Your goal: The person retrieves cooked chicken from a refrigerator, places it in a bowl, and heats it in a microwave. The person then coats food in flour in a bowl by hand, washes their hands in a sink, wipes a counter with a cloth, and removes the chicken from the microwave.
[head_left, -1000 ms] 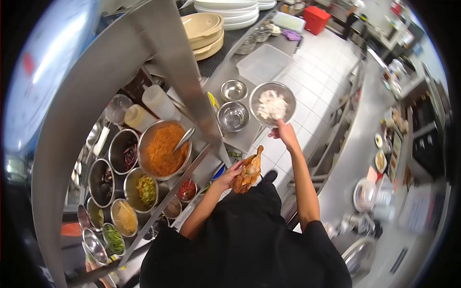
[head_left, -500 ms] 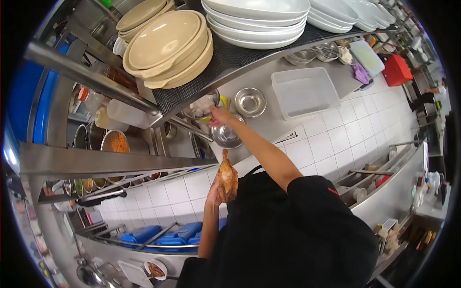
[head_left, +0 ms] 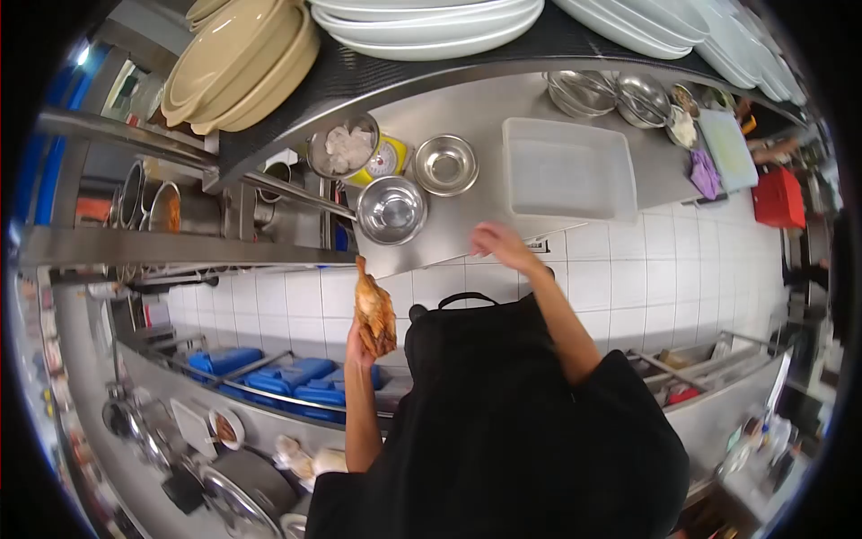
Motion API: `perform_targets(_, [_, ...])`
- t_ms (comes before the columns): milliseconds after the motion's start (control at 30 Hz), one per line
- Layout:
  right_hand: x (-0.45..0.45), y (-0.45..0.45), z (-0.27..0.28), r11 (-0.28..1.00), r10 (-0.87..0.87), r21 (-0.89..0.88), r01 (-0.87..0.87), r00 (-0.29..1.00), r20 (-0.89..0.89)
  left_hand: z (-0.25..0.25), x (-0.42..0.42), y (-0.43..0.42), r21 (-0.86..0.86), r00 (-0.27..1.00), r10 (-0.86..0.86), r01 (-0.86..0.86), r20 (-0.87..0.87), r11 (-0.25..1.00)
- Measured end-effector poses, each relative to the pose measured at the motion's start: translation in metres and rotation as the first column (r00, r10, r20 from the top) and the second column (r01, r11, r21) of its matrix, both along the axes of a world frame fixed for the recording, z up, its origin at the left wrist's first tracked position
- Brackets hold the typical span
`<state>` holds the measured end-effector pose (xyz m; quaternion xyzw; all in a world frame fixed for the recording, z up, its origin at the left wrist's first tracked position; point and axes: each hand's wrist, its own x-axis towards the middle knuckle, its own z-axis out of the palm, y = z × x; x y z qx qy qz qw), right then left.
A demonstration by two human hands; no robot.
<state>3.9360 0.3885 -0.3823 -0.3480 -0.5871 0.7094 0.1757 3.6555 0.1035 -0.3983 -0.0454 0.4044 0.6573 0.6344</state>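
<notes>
My left hand [head_left: 360, 343] grips a browned, cooked poultry leg [head_left: 374, 313] from below and behind. Its bone end points up toward the steel counter [head_left: 467, 225]. Over the counter's front edge is my right hand [head_left: 501, 247], smeared by motion, with no object visible in it. A shiny steel bowl [head_left: 391, 211] stands on the counter ahead of the poultry leg. Behind that bowl are a yellow dial scale [head_left: 384, 160] and a metal bowl holding white pieces [head_left: 347, 148]. A second steel bowl [head_left: 446, 165] stands to their right.
A clear plastic tub [head_left: 569, 171] is right of the bowls. Above the counter, a shelf [head_left: 377, 76] carries beige dishes [head_left: 247, 67] and white plates [head_left: 431, 27]. A metal post [head_left: 180, 247] runs in from the left. Blue containers [head_left: 278, 382] line the lower left.
My right hand has left the steel bowl and drawn back to the counter's front edge. My left hand still holds the poultry leg. The camera view has shifted, showing more of the counter.
</notes>
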Motion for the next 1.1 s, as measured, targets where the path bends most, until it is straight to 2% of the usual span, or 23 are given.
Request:
perform_targets(33, [0.040,0.017,0.015,0.997,-0.015,0.070,0.014,1.000,0.019,0.002,0.022,0.002,0.042,0.998,0.049,-0.050,0.028,0.998])
perform_targets(67, [0.079,0.030,0.048,0.994,-0.086,0.061,0.087,0.996,-0.021,0.004,0.044,0.010,0.093,0.994,0.094,-0.098,0.052,0.991])
perform_targets(100, [0.124,0.044,0.083,0.973,-0.111,0.198,0.121,0.992,-0.060,0.005,0.069,0.016,0.136,0.987,0.136,-0.146,0.081,0.980])
perform_targets(133, [0.166,0.067,0.112,0.956,-0.100,0.278,0.097,0.995,-0.004,0.005,0.096,0.021,0.180,0.978,0.176,-0.194,0.111,0.964])
perform_targets(167, [0.211,0.085,0.134,0.956,-0.118,0.262,0.135,0.990,-0.080,0.006,0.120,0.033,0.229,0.969,0.200,-0.229,0.143,0.946])
perform_targets(200, [0.253,0.103,0.171,0.921,-0.149,0.360,0.148,0.989,-0.026,0.010,0.145,0.045,0.215,0.960,0.244,-0.269,0.136,0.939])
perform_targets(233, [0.288,0.116,0.204,0.890,-0.206,0.393,0.232,0.973,-0.108,0.016,0.171,0.056,0.202,0.949,0.288,-0.309,0.129,0.929])
perform_targets(333, [0.377,0.152,0.292,0.680,-0.363,0.633,0.369,0.920,-0.146,0.036,0.239,0.094,0.218,0.931,0.332,-0.360,0.155,0.907])
perform_targets(400, [0.433,0.179,0.314,0.521,-0.389,0.693,0.498,0.862,-0.326,0.037,0.275,0.114,0.254,0.931,0.323,-0.359,0.172,0.898])
perform_targets(433, [0.449,0.188,0.333,0.507,-0.294,0.690,0.517,0.856,-0.425,0.032,0.288,0.120,0.201,0.917,0.382,-0.397,0.112,0.895])
perform_targets(500, [0.471,0.200,0.383,0.476,-0.154,0.676,0.563,0.810,-0.566,0.038,0.300,0.129,0.247,0.930,0.354,-0.369,0.103,0.896])
perform_targets(533, [0.468,0.200,0.413,0.375,-0.276,0.712,0.594,0.805,-0.526,0.046,0.304,0.135,0.273,0.940,0.319,-0.339,0.119,0.900])
perform_targets(567, [0.455,0.198,0.437,0.268,-0.395,0.747,0.609,0.776,-0.491,0.060,0.301,0.130,0.375,0.952,0.239,-0.295,0.191,0.879])
perform_targets(600, [0.454,0.203,0.454,0.131,-0.507,0.779,0.613,0.717,-0.479,0.083,0.310,0.139,0.293,0.930,0.318,-0.360,0.183,0.886])
perform_targets(633, [0.469,0.221,0.458,0.076,-0.529,0.813,0.577,0.715,-0.458,0.096,0.323,0.150,0.300,0.942,0.318,-0.336,0.106,0.893])
perform_targets(733, [0.511,0.275,0.433,-0.101,-0.641,0.908,0.407,0.671,-0.372,0.067,0.366,0.182,0.311,0.964,0.262,-0.264,0.050,0.913])
perform_targets(800, [0.542,0.318,0.422,-0.307,-0.631,0.946,0.103,0.722,-0.283,0.040,0.378,0.200,0.272,0.964,0.261,-0.263,0.041,0.926])
perform_targets(833, [0.547,0.331,0.424,-0.292,-0.645,0.957,0.006,0.737,-0.201,0.043,0.381,0.209,0.277,0.966,0.257,-0.255,0.030,0.926])
perform_targets(933, [0.579,0.374,0.420,-0.020,-0.677,0.913,-0.408,0.677,0.288,0.055,0.394,0.229,0.271,0.969,0.246,-0.245,0.031,0.931])
perform_targets(967, [0.583,0.376,0.424,0.086,-0.655,0.923,-0.375,0.677,0.336,0.054,0.397,0.229,0.258,0.967,0.247,-0.253,0.055,0.933])
perform_targets(1033, [0.620,0.401,0.432,0.135,-0.636,0.988,-0.073,0.758,0.143,0.056,0.406,0.230,0.285,0.977,0.194,-0.211,0.088,0.935])
perform_targets(1067, [0.643,0.414,0.436,0.157,-0.628,0.984,0.081,0.777,0.036,0.061,0.409,0.235,0.281,0.978,0.203,-0.206,0.039,0.937])
perform_targets(1100, [0.660,0.428,0.435,-0.011,-0.695,1.000,0.004,0.719,-0.010,0.067,0.414,0.234,0.270,0.974,0.226,-0.214,-0.012,0.939])
